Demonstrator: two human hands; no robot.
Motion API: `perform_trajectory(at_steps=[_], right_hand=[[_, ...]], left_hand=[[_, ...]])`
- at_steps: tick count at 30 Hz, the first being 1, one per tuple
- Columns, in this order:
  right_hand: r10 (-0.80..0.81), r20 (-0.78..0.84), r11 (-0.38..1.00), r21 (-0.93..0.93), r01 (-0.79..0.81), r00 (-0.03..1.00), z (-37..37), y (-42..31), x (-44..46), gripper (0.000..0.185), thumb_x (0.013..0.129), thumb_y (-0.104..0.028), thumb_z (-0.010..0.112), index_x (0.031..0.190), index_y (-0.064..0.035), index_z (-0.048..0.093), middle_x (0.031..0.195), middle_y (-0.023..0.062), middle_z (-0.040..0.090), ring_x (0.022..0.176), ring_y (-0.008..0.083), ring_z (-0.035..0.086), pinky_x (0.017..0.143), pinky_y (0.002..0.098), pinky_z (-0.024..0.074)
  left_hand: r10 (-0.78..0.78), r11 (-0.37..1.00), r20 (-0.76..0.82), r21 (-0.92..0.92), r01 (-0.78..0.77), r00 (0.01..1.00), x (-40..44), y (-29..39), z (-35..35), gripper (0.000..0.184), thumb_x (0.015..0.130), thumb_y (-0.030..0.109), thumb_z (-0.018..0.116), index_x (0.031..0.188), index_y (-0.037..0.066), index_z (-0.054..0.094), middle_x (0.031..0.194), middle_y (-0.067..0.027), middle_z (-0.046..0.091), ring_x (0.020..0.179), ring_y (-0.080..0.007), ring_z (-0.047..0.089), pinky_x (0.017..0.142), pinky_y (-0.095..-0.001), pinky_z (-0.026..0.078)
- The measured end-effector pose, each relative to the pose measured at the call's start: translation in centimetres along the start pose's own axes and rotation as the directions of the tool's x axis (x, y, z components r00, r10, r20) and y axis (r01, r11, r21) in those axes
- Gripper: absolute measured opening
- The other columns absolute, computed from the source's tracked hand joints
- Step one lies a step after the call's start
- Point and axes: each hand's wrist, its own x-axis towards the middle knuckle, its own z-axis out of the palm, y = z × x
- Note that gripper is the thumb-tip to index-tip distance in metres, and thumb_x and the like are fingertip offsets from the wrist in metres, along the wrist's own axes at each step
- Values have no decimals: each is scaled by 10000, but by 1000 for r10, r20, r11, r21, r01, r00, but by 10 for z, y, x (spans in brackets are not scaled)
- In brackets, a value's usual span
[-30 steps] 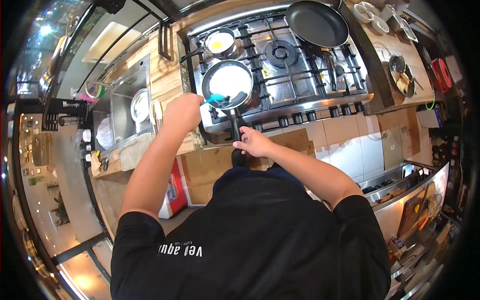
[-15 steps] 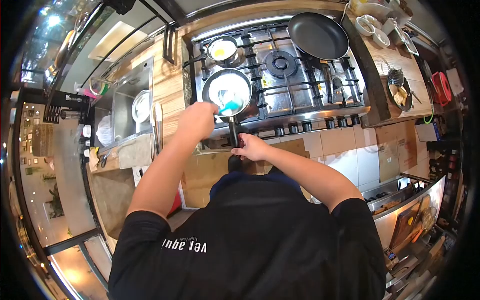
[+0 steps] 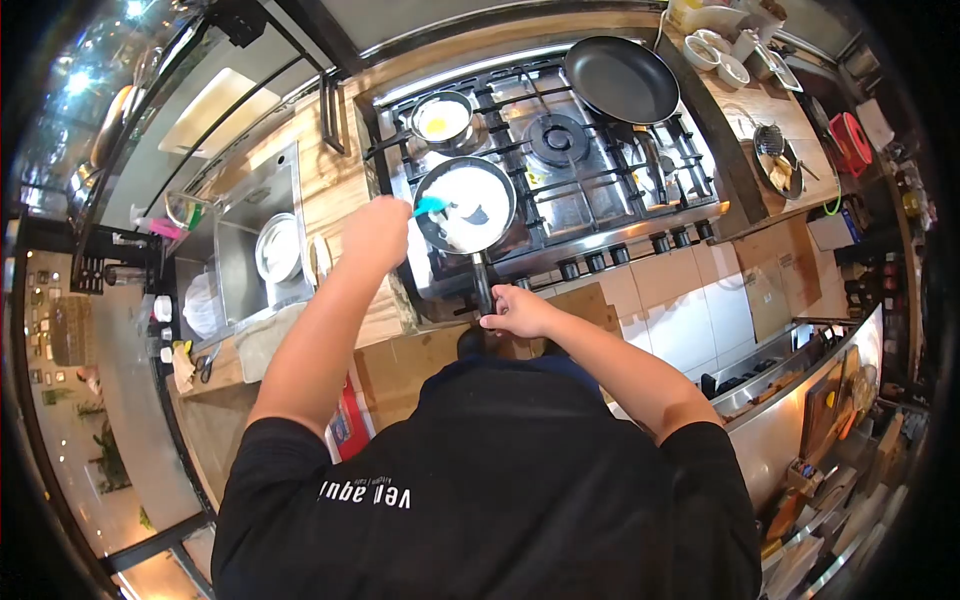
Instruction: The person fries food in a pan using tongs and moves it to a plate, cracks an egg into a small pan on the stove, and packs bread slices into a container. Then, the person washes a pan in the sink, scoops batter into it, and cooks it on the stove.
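Observation:
My left hand (image 3: 376, 236) is closed around a spatula with a turquoise head (image 3: 430, 205); its handle is mostly hidden in the fist. The spatula head is over the left side of a dark frying pan (image 3: 514, 208) on the front left burner. Inside the pan lies a white layer of food (image 3: 470, 190), with a dark patch showing through near its lower right. My right hand (image 3: 520, 312) grips the pan's black handle (image 3: 482, 280) near its end. Behind it, a smaller pan (image 3: 468, 108) holds an egg with a yellow yolk (image 3: 436, 124).
A large black pan (image 3: 622, 80) sits at the stove's back right. To the left is a metal sink (image 3: 230, 250) with a white bowl (image 3: 277, 248) in it. On the right counter are white bowls (image 3: 733, 70) and a dark dish (image 3: 795, 186) with a strainer (image 3: 769, 140).
The spatula has moved from the pan's lower part to its left side. More dark pan surface shows within the white food. The whole view has also shifted and tilted slightly.

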Motion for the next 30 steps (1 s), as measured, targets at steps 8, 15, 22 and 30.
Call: perform_trajectory(at_steps=[8, 15, 22, 30], right_hand=[[107, -215, 994, 45, -99, 971, 30, -13, -12, 665, 883, -269, 821, 1352, 101, 528, 879, 138, 704, 784, 206, 660, 728, 349, 522], [62, -353, 998, -2, -67, 934, 42, -12, -23, 534, 869, -225, 821, 1255, 48, 575, 832, 91, 668, 755, 173, 617, 725, 346, 504], [93, -261, 993, 89, -72, 961, 38, -23, -29, 356, 854, -163, 835, 1096, -20, 616, 819, 37, 674, 731, 136, 607, 707, 324, 492], [-46, -175, 981, 176, 78, 983, 14, 11, -5, 486, 835, -204, 883, 1189, 8, 627, 835, 63, 702, 773, 141, 674, 672, 327, 528]], left_hand=[[251, 967, 32, 34, -252, 967, 6, -21, -9, 332, 895, 47, 607, 1160, 160, 772, 1131, -176, 742, 1037, -357, 727, 882, -482, 585], [402, 914, 19, 39, -403, 915, 1, -3, 5, 237, 894, 81, 660, 1091, 150, 770, 1098, -146, 740, 1010, -353, 738, 838, -475, 601], [335, 942, -116, 10, -336, 935, 22, 5, 3, 263, 874, 56, 668, 1104, 148, 754, 1137, -126, 731, 1087, -330, 716, 884, -464, 587], [140, 976, -33, -162, -144, 990, -11, -16, 14, 326, 900, 63, 645, 1210, 123, 726, 1047, -167, 756, 989, -395, 712, 874, -491, 564]])
